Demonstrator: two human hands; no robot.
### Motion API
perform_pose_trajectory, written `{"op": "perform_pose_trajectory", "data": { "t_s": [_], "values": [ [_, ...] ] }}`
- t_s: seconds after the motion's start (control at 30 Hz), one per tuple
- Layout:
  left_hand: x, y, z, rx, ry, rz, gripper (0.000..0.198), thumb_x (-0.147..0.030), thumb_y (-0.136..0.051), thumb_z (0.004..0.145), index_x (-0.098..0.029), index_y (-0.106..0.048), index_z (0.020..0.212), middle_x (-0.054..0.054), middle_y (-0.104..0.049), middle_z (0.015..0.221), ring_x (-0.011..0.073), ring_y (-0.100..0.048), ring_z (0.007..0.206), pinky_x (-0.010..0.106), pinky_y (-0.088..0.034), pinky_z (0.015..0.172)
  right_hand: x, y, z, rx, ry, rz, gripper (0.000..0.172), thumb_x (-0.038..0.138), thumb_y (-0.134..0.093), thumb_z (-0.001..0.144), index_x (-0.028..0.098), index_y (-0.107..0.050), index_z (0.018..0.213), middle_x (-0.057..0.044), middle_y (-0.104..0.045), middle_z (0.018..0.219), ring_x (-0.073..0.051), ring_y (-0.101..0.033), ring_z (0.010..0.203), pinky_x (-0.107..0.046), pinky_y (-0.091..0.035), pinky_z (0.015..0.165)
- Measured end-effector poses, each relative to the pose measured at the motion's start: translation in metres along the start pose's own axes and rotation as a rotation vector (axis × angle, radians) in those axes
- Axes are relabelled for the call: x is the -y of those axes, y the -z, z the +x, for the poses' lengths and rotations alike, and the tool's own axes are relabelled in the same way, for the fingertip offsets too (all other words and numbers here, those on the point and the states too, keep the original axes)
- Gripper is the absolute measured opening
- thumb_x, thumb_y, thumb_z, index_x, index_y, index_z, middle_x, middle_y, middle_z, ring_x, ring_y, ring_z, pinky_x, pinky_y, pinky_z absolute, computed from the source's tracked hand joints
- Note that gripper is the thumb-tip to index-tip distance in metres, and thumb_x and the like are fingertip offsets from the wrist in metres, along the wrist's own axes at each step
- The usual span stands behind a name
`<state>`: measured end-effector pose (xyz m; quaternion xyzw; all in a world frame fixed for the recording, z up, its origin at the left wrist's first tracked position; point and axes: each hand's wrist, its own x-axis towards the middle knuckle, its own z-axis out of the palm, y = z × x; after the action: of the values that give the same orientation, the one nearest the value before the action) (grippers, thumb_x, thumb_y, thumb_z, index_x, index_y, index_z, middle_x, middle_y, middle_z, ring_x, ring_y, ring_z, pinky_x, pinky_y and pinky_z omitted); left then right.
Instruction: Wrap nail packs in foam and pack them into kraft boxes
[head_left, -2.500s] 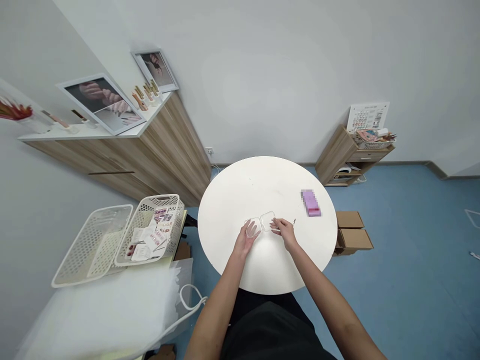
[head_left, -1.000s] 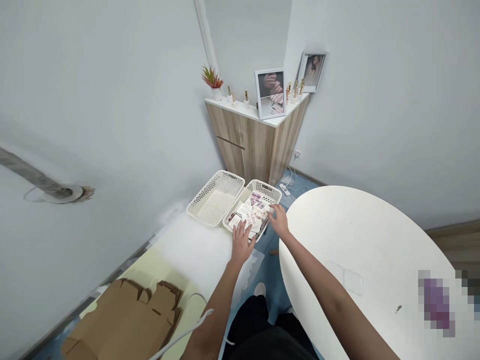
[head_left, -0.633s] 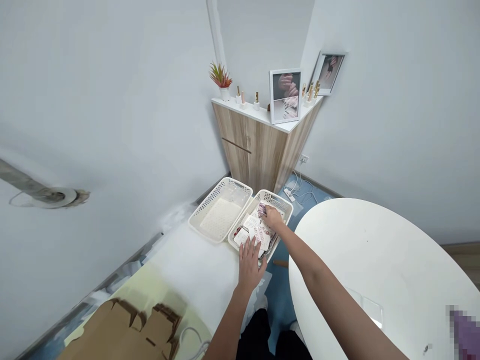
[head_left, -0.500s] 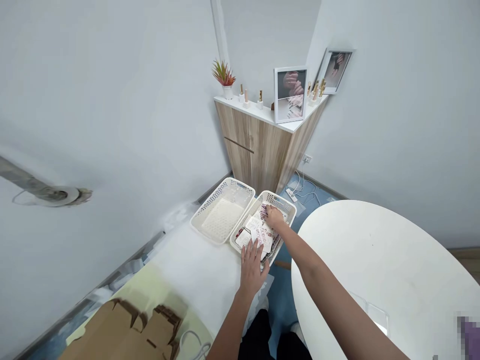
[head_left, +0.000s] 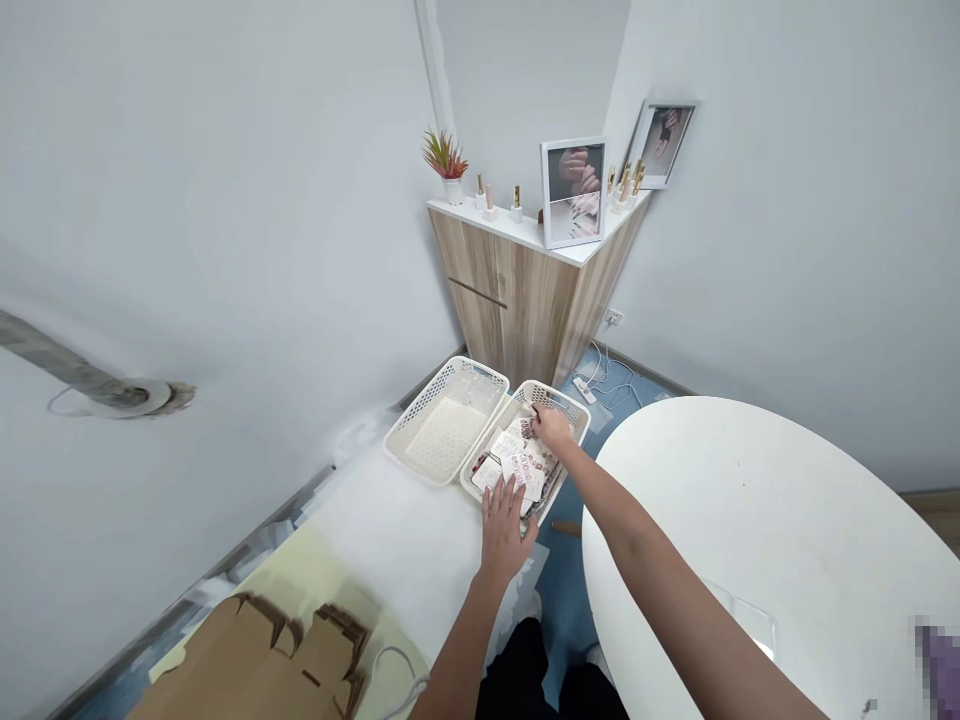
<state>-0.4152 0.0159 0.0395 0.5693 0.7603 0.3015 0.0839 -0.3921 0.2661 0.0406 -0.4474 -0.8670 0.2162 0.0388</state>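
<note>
A white plastic basket (head_left: 581, 412) holds several white cards (head_left: 489, 473) and clear packs with rows of pink and dark press-on nails (head_left: 523, 466). My right hand (head_left: 553, 430) reaches into its far half, fingers pinched at the upper edge of a card of press-on nails (head_left: 526, 428). The fingertips are small and partly hidden. My left hand (head_left: 506, 530) lies open over the near end of the same basket, fingers apart, fingertips at the edge of the cards.
A second white basket (head_left: 439, 440) stands just left on the pale table (head_left: 375, 530). Folded brown cardboard (head_left: 247, 660) lies nearer me. A round white table (head_left: 697, 490) is at my right. Behind stands a wooden corner cabinet (head_left: 517, 300) with nail polish bottles and frames.
My right hand has shifted slightly within the basket, and the nail card at its fingers shows at a slightly different angle. My left hand stays in place. The view has turned a little.
</note>
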Motion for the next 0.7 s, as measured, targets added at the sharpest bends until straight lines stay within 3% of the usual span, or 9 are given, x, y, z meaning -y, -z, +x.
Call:
{"op": "perform_pose_trajectory", "data": {
  "t_s": [0.1,0.17,0.27,0.33,0.4,0.5,0.57,0.7],
  "values": [
    [0.002,0.002,0.001,-0.018,0.034,-0.085,0.055,-0.03,-0.053,0.09,-0.023,-0.042,0.143,0.011,-0.043,0.151,0.0318,-0.028,0.145,0.059,-0.017,0.119,0.006,0.003,-0.021,-0.032,0.143,0.084,0.04,0.017,-0.046,0.089,0.023,-0.062,0.125,-0.009,-0.073,0.109,-0.024,-0.068,0.095,-0.033,-0.049,0.085],
    [0.005,0.006,0.006,-0.092,0.11,-0.225,0.06,-0.035,-0.052,0.091,-0.022,-0.036,0.147,0.014,-0.04,0.152,0.0314,-0.031,0.144,0.055,-0.027,0.117,0.009,0.003,-0.041,-0.009,0.294,0.131,0.043,0.016,-0.045,0.09,0.023,-0.059,0.13,-0.009,-0.07,0.119,-0.023,-0.066,0.104,-0.033,-0.049,0.09],
    [0.012,0.013,0.02,-0.233,0.392,-0.557,0.064,-0.042,-0.052,0.092,-0.022,-0.029,0.149,0.017,-0.047,0.145,0.0284,-0.054,0.127,0.047,-0.05,0.1,0.012,0.001,-0.073,0.051,0.549,0.159,0.046,0.013,-0.045,0.089,0.023,-0.056,0.133,-0.007,-0.065,0.129,-0.02,-0.061,0.116,-0.033,-0.047,0.098],
    [0.017,0.015,0.031,-0.186,0.642,-0.786,0.061,-0.045,-0.055,0.091,-0.022,-0.036,0.144,0.015,-0.063,0.124,0.0247,-0.068,0.103,0.043,-0.058,0.085,0.014,-0.003,-0.092,0.074,0.685,0.19,0.045,0.012,-0.047,0.088,0.023,-0.058,0.13,-0.008,-0.064,0.131,-0.019,-0.058,0.12,-0.034,-0.046,0.101],
    [0.021,0.015,0.04,-0.125,0.764,-0.952,0.054,-0.041,-0.06,0.089,-0.018,-0.046,0.136,0.014,-0.068,0.109,0.0223,-0.071,0.091,0.04,-0.06,0.08,0.014,-0.008,-0.107,0.067,0.745,0.239,0.041,0.011,-0.049,0.087,0.023,-0.062,0.124,-0.009,-0.066,0.127,-0.019,-0.059,0.119,-0.035,-0.046,0.101],
    [0.024,0.016,0.045,-0.151,0.82,-1.029,0.041,-0.032,-0.067,0.084,-0.015,-0.058,0.12,0.012,-0.07,0.101,0.0212,-0.071,0.09,0.037,-0.061,0.079,0.013,-0.009,-0.122,0.029,0.717,0.298,0.037,0.011,-0.051,0.087,0.023,-0.064,0.12,-0.01,-0.068,0.122,-0.019,-0.062,0.115,-0.036,-0.048,0.099],
    [0.023,0.017,0.041,-0.202,0.793,-1.033,0.041,-0.03,-0.067,0.083,-0.015,-0.058,0.12,0.012,-0.07,0.102,0.0216,-0.07,0.093,0.036,-0.06,0.079,0.011,-0.005,-0.13,-0.02,0.637,0.329,0.039,0.011,-0.049,0.087,0.021,-0.064,0.121,-0.011,-0.067,0.124,-0.019,-0.06,0.118,-0.038,-0.047,0.102],
    [0.006,0.021,0.03,-0.223,0.651,-1.036,0.057,-0.034,-0.066,0.083,-0.021,-0.049,0.136,0.01,-0.07,0.105,0.0219,-0.069,0.098,0.033,-0.06,0.078,0.004,0.014,-0.145,-0.13,0.29,0.48,0.032,0.02,-0.047,0.089,0.022,-0.067,0.115,-0.008,-0.07,0.118,-0.022,-0.063,0.11,-0.04,-0.048,0.098]
  ]
}}
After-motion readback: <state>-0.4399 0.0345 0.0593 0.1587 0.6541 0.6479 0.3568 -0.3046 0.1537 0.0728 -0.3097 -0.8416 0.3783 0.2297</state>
